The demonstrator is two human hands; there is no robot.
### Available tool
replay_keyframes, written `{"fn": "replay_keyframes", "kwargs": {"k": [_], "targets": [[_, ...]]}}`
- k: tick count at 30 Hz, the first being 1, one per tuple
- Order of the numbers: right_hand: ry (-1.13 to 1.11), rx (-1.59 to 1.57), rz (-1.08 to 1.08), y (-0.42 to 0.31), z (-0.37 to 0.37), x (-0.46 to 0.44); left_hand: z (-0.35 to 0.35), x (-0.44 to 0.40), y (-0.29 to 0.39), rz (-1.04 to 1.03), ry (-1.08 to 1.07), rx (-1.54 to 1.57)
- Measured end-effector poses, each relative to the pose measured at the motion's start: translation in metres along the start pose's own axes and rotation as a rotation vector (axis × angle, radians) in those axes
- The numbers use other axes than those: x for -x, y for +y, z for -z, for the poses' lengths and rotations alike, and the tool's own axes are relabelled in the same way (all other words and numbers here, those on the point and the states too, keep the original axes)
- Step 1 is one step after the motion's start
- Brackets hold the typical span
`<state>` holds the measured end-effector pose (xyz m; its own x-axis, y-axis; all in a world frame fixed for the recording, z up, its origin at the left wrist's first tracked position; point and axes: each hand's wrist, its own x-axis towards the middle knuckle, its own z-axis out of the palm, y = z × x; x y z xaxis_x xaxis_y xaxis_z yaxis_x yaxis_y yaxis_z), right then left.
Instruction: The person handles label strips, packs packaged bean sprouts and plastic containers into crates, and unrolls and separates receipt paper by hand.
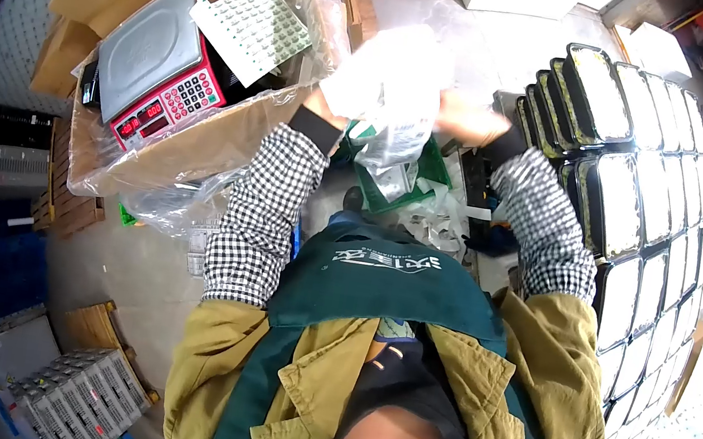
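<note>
A white plastic bag (396, 72), washed out by glare, hangs in front of me between both hands. My left hand (324, 110) is closed on its left edge, with the fingertips hidden behind it. At the right edge, my right hand (473, 121) grips the bag too, though motion and glare smear its fingers. The bag's clear, crumpled lower part droops over a green basket (439, 171) on the floor side. More crumpled clear plastic (437, 223) lies just right of that basket.
At left, a plastic-lined carton (173, 134) holds a red-and-grey scale (153, 54) and a white sheet of small green-marked pieces (257, 31). Tall stacks of black-rimmed trays (631, 207) stand close on my right. Stacked grey parts (84, 398) sit at lower left.
</note>
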<state>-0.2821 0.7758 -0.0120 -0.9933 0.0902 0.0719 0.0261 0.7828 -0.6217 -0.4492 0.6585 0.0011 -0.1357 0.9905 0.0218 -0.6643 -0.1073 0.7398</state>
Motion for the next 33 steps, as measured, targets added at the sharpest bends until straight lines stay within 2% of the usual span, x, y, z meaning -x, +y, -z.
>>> {"fn": "replay_keyframes", "kwargs": {"k": [2,3,4,5,7,8,9,10,12,13,15,17,19,20,21,23,24,26,28,30,31,32,33], "targets": [[0.136,-0.395,-0.072,-0.007,-0.019,0.003,-0.026,-0.004,0.033,0.158,0.127,0.097],[0.120,-0.595,-0.134,-0.006,-0.012,-0.005,-0.035,-0.005,0.046,0.241,0.191,0.143],[0.105,-0.799,-0.200,-0.006,-0.004,-0.011,-0.014,-0.007,0.032,0.228,0.036,0.248],[0.241,-0.738,-0.265,-0.014,0.024,-0.017,0.010,-0.006,0.009,0.212,-0.014,0.042],[0.267,-1.164,-0.241,0.022,0.046,-0.029,0.044,-0.010,-0.026,0.174,-0.128,-0.377],[0.166,-0.634,-0.195,0.027,0.047,-0.023,0.009,-0.003,-0.013,0.156,-0.161,-0.637],[0.055,-0.102,-0.143,0.028,0.046,-0.017,0.005,-0.005,-0.007,0.087,-0.160,-0.469],[0.009,-0.243,-0.159,0.025,0.034,-0.013,0.004,-0.008,-0.003,0.015,-0.158,-0.300],[-0.032,-0.565,-0.151,0.002,0.003,-0.001,-0.008,-0.012,0.026,-0.084,-0.221,-0.400],[-0.030,-0.754,-0.118,-0.007,-0.012,0.006,-0.005,-0.018,0.029,0.039,-0.233,-0.187],[0.064,-0.702,-0.259,-0.003,0.004,-0.002,-0.001,-0.031,0.039,0.286,-0.250,0.238],[0.294,-0.928,-0.311,0.002,0.035,-0.015,-0.028,-0.009,0.017,0.181,0.073,-0.176],[0.274,-1.259,-0.163,0.037,0.044,-0.031,0.034,-0.013,-0.022,0.166,-0.184,-0.630],[0.210,-1.335,-0.124,0.037,0.045,-0.027,0.032,-0.012,-0.024,0.065,-0.185,-0.390],[0.149,-0.987,-0.128,0.035,0.038,-0.020,0.017,-0.009,-0.018,-0.030,-0.210,-0.149],[0.021,-0.287,-0.124,0.029,0.010,-0.006,-0.008,-0.009,0.009,-0.074,-0.213,-0.095],[-0.047,-0.444,-0.209,0.019,-0.006,-0.001,0.006,-0.027,0.020,-0.009,-0.087,-0.152],[0.045,-0.648,-0.252,0.002,-0.021,0.002,0.023,-0.028,0.012,0.092,-0.048,0.052],[0.154,-0.930,-0.266,0.004,0.007,-0.009,0.039,-0.023,-0.001,0.204,-0.002,0.250],[0.293,-1.215,-0.269,0.018,0.035,-0.023,0.054,-0.017,-0.017,-0.094,-0.173,-0.595],[0.367,-1.355,-0.265,0.024,0.045,-0.027,0.056,-0.011,-0.023,0.060,-0.087,-0.469],[0.328,-1.384,-0.217,0.023,0.051,-0.024,0.043,-0.003,-0.021,0.200,0.018,-0.332],[0.231,-0.833,-0.083,0.023,0.046,-0.020,0.029,-0.008,-0.014,0.136,-0.034,-0.363]]}}
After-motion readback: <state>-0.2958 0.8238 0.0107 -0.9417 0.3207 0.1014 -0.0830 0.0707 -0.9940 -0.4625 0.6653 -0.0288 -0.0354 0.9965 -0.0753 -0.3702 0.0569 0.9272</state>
